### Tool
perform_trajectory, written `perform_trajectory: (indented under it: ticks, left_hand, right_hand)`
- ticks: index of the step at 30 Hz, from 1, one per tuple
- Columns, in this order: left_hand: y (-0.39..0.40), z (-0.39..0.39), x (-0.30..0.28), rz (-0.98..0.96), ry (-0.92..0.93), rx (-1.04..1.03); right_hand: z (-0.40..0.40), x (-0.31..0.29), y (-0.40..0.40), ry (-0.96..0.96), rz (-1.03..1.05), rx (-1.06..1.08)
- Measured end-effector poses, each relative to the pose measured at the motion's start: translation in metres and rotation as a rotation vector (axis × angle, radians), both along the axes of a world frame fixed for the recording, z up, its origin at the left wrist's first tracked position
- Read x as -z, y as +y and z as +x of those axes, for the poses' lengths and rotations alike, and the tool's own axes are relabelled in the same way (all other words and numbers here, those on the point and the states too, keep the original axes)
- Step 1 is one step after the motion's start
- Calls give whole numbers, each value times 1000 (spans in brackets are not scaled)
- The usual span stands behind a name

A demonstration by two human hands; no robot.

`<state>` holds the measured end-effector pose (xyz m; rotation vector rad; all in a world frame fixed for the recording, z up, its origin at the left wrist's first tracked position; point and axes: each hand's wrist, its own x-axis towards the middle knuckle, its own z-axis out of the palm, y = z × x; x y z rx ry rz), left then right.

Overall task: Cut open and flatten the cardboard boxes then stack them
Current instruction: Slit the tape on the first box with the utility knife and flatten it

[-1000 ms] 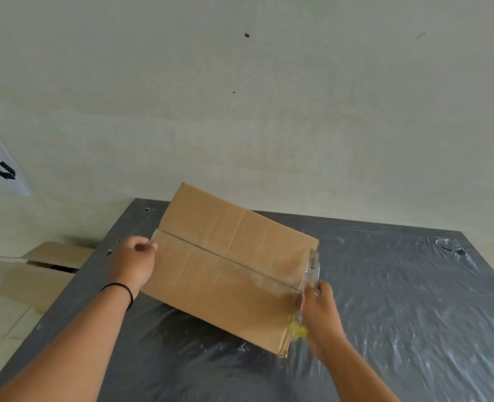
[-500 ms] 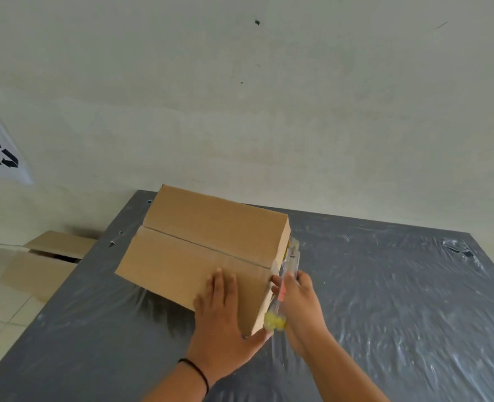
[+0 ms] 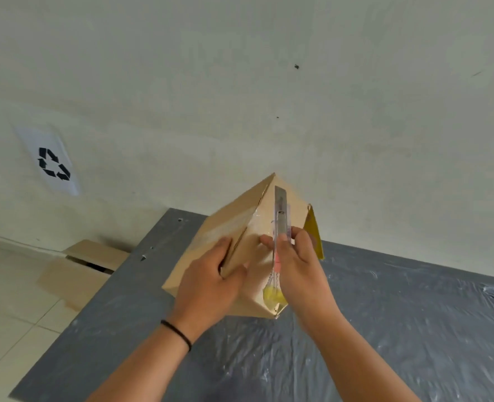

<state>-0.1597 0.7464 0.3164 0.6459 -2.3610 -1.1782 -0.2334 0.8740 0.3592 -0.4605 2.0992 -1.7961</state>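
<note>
- The box (image 3: 248,250) stands tipped on a corner on the worktop (image 3: 413,329). The left hand (image 3: 208,282) grips its near edge, fingers curled over and thumb against the next face.
- The right hand (image 3: 298,265) pinches the knife (image 3: 280,227), its blade pointing up past the fingertips along the taped seam.
- Risk: the box may pivot, so the blade could skid toward the left fingers just beside it.
- Blur hides the blade tip; the box's far faces are unseen.

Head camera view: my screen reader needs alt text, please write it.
A person's left hand grips a tilted cardboard box on a plastic-covered grey table, while the right hand holds a utility knife, blade up, against it. Another box lies on the floor.
</note>
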Motion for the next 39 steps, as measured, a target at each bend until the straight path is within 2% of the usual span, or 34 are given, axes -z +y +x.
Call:
perform_trajectory:
  ticks: [3, 8, 11, 14, 21, 26, 29, 33, 39]
  left_hand:
    - [-25, 0, -12, 163, 24, 26]
    - [-56, -1, -20, 298, 71, 67]
    - [-68, -1, -31, 360, 102, 71]
    - [-82, -1, -43, 398, 95, 84]
    - [-77, 2, -29, 384, 152, -57]
    - [-80, 3, -24, 434, 160, -49]
    - [-98, 3, -24, 491, 104, 25]
    - [-111, -1, -30, 543, 42, 108]
    - [-97, -18, -31, 531, 71, 67]
  right_hand:
    - [-6, -10, -7, 23, 60, 24]
    - [-20, -11, -16, 104, 239, 54]
    - [-15, -15, -19, 127, 221, 59]
    - [-9, -25, -21, 278, 257, 67]
    - [-27, -41, -29, 647, 617, -77]
    - [-58, -64, -44, 964, 820, -262]
    - [-73, -66, -56, 1122, 874, -370]
    - [-91, -63, -71, 1296, 928, -409]
    - [-106, -74, -82, 1392, 923, -415]
